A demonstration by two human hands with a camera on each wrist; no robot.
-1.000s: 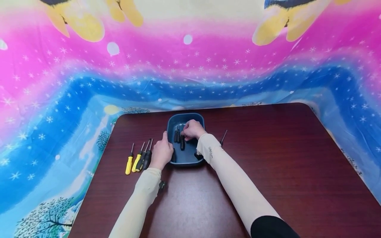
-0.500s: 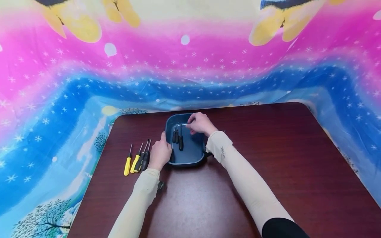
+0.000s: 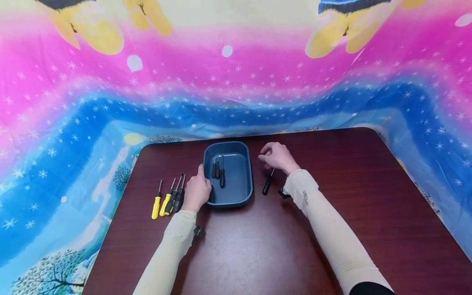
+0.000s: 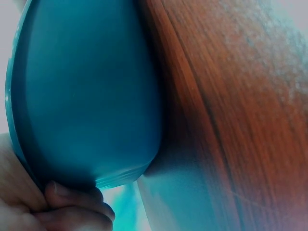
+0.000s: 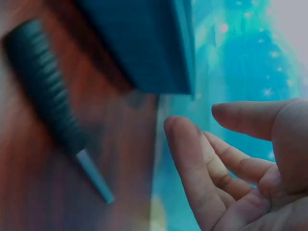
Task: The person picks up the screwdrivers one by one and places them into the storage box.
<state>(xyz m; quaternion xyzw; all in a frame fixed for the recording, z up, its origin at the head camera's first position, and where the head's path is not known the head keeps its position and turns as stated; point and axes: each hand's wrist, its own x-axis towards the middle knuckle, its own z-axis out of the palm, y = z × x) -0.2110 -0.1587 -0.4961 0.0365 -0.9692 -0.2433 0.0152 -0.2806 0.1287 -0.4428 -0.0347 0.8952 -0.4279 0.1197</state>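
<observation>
A tray (image 3: pixel 245 180) sits at the middle of the surface (image 3: pixel 258 246), toward its far edge, with three screwdrivers (image 3: pixel 218 169) lying inside along its left half. The left hand (image 3: pixel 197 190) rests against the tray's left wall. Left of that hand, four more screwdrivers (image 3: pixel 169 200) lie side by side on the surface. Right of the tray, one screwdriver (image 3: pixel 267 184) lies alone, the right hand (image 3: pixel 278 156) just behind it. A backdrop (image 3: pixel 236 82) hangs behind the surface.

Bright even light, soft shadows; head view bowed at edges; wrist views blurred, colour-shifted.
</observation>
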